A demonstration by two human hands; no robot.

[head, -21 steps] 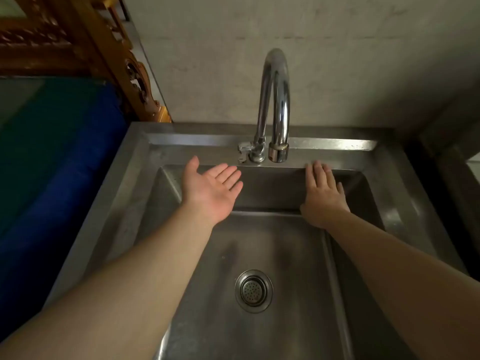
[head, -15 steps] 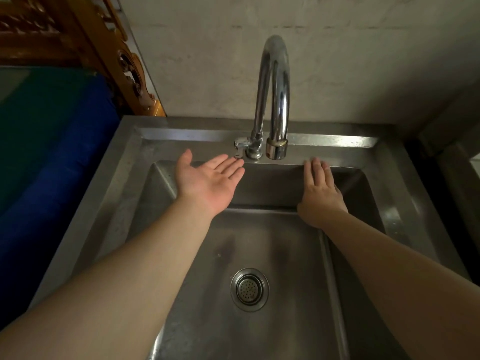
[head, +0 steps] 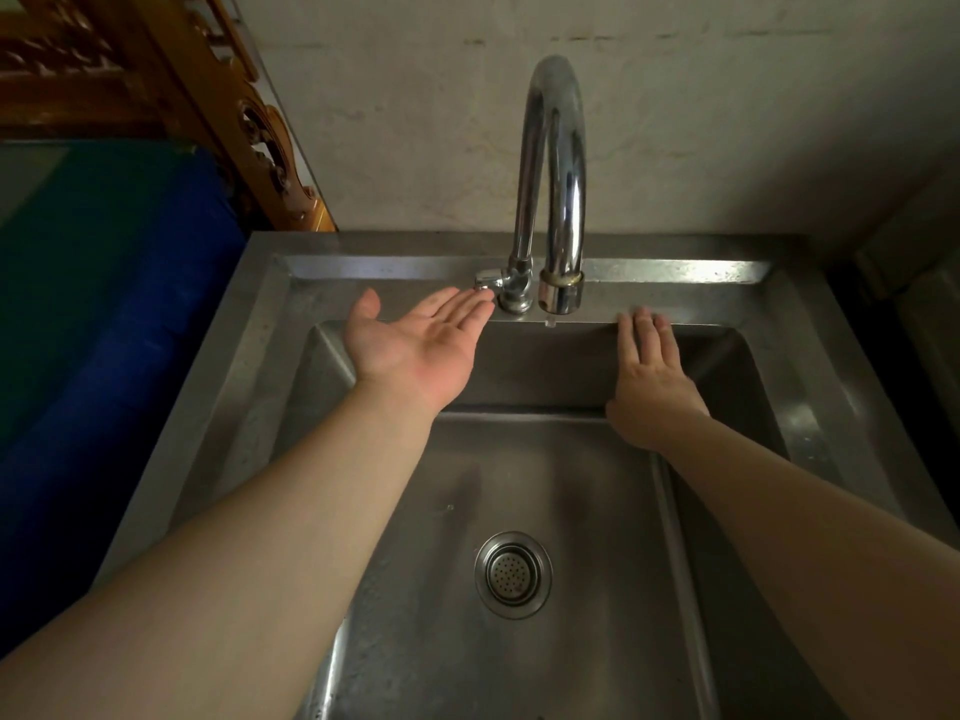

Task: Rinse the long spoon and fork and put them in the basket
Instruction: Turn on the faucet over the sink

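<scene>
My left hand [head: 415, 345] is stretched out palm up over the steel sink [head: 260, 366], its fingertips touching the small tap lever [head: 488, 280] at the base of the curved chrome faucet [head: 553, 163]. My right hand [head: 649, 376] lies palm down, fingers flat against the sink's back edge to the right of the spout. Both hands hold nothing. A small drop hangs under the spout; no stream runs. No spoon, fork or basket is in view.
A round drain strainer [head: 512, 574] sits in the basin floor. A carved wooden frame [head: 249, 122] and a blue and green surface [head: 104, 330] lie to the left. A plastered wall rises behind the sink.
My left hand has reached farther toward the faucet base, and its fingertips now meet the tap lever. The right hand stays on the sink's back edge.
</scene>
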